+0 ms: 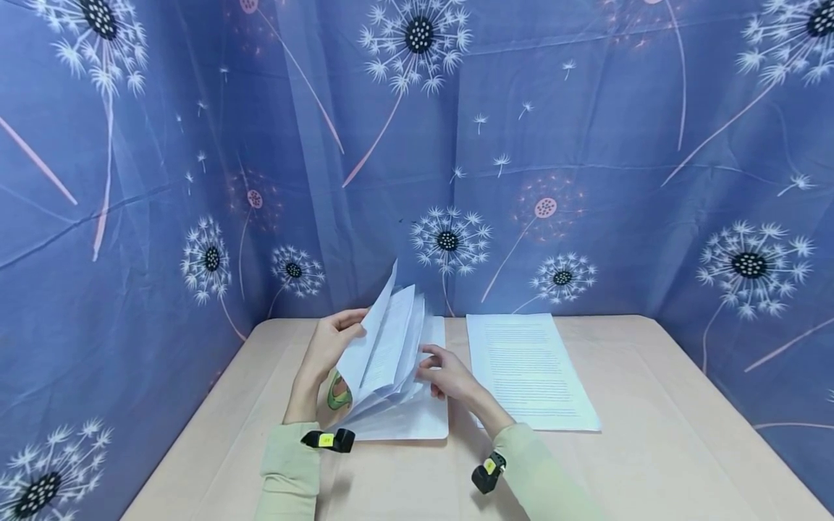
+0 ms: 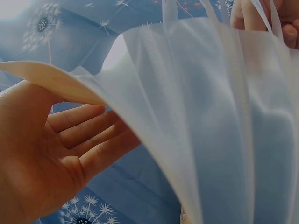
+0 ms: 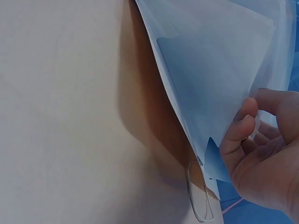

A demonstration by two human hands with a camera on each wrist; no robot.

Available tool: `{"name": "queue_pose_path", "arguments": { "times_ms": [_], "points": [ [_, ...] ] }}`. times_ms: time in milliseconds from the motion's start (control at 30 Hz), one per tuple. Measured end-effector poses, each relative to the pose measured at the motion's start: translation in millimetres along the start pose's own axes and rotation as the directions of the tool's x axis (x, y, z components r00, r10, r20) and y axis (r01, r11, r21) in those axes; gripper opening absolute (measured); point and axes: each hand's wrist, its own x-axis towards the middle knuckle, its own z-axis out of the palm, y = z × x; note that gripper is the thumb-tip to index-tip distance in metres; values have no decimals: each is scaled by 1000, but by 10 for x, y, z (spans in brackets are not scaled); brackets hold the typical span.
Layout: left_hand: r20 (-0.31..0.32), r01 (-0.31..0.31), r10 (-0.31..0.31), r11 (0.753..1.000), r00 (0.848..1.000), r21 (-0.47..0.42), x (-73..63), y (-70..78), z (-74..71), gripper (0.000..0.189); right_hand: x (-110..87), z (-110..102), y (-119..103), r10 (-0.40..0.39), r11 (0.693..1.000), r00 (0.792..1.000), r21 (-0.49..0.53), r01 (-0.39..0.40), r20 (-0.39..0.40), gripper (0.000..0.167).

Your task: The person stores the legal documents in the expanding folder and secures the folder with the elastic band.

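Observation:
An open document folder (image 1: 417,427) with translucent page sleeves lies on the table, its left cover lifted and printed with a green and orange picture. My left hand (image 1: 331,346) grips the raised cover's outer edge. In the left wrist view its fingers (image 2: 100,137) lie behind the bent cover (image 2: 70,86), and the sleeves (image 2: 210,93) fan out beside it. At the sleeves' free edges, my right hand (image 1: 449,373) pinches with thumb and fingers; the right wrist view shows its fingertips (image 3: 245,123) at the edge of a sleeve (image 3: 210,65). White sheets stand inside the sleeves.
Right of the folder lies a white printed sheet (image 1: 531,373) covered in lines of text. A thin elastic loop (image 3: 201,205) hangs from the folder's edge. Blue dandelion-patterned cloth (image 1: 449,145) stands behind and beside the pale table (image 1: 651,449).

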Motion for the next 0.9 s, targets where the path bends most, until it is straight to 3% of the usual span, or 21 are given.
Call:
{"name": "queue_pose_path", "arguments": {
  "times_ms": [400, 900],
  "points": [
    [3, -4, 4, 1000, 1000, -3, 6, -16, -8, 36, -87, -113, -14, 4, 1000, 1000, -22, -4, -29, 53],
    [9, 5, -5, 1000, 1000, -6, 5, 3, -19, 37, -236, -526, 92, -5, 999, 998, -48, 1, -70, 44]
  ]
}}
